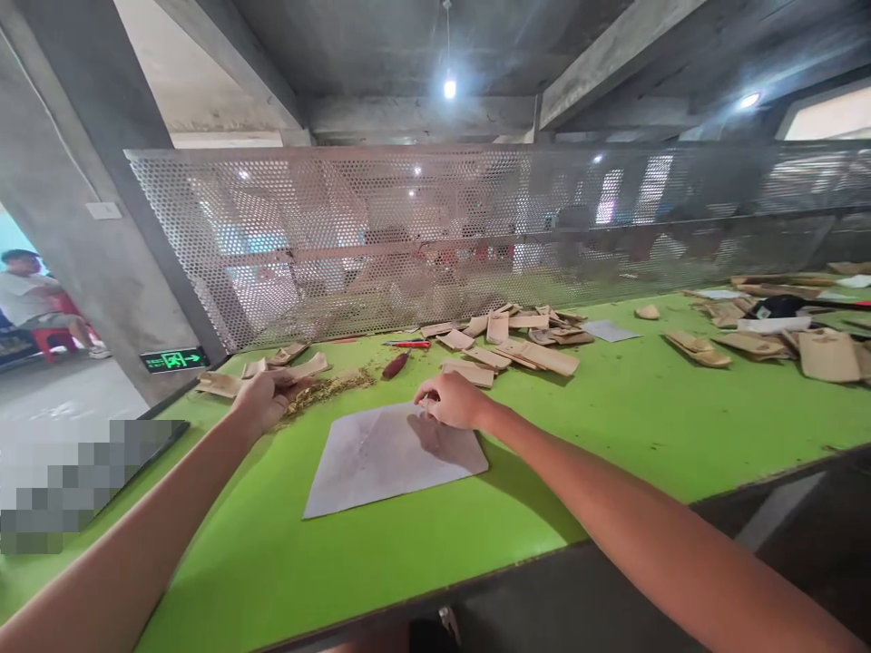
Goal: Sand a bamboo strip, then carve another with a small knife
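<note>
My left hand [269, 401] lies palm down at the near end of a scatter of brown shredded fibre [327, 390], its fingers apart. Pale curved strips of bark-like sheath [219, 384] lie just beyond it. My right hand [453, 401] sits with curled fingertips at the top edge of a grey paper sheet [391, 460]. Anything small under those fingertips is hidden. A dark red tapered object [396, 365] lies between my hands, past the sheet. Beyond it is a red-handled knife [406, 344].
The bright green worktable [381, 562] has a dark front edge. Several heaps of tan sheath pieces [523, 345] [762, 340] lie along its back and right. A perforated metal screen [381, 236] stands behind. A seated person [31, 299] is visible through the opening at left.
</note>
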A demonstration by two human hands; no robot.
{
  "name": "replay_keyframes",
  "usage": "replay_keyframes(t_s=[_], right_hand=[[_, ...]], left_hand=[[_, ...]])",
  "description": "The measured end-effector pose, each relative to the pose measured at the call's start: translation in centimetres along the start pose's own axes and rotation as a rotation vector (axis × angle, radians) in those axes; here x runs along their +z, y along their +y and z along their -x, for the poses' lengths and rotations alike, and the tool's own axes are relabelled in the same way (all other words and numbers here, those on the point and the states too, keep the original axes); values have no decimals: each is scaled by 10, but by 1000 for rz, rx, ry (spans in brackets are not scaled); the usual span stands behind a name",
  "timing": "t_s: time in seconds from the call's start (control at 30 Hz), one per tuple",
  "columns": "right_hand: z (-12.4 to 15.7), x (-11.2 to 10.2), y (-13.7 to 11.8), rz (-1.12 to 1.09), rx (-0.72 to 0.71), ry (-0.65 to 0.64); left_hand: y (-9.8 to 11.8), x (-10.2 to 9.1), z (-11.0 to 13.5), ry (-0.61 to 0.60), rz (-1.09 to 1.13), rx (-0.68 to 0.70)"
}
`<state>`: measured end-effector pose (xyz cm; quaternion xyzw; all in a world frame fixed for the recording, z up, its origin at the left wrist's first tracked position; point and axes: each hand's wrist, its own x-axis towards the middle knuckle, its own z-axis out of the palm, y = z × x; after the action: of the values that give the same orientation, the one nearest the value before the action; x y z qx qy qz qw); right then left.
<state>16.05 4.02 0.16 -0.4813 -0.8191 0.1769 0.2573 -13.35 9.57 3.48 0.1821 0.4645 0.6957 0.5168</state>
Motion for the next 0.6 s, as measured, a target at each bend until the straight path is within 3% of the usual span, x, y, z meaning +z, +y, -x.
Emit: replay_keyframes(t_s=[0.23, 0.43, 0.6], right_hand=[[2, -1, -1, -9, 0, 13], [2, -2, -3, 0, -13, 30], [4, -3, -3, -35, -1, -18]], left_hand=[[1, -6, 9, -164, -214, 81], [-10, -5, 6, -124, -266, 167], [-13, -5, 11, -125, -335, 143]])
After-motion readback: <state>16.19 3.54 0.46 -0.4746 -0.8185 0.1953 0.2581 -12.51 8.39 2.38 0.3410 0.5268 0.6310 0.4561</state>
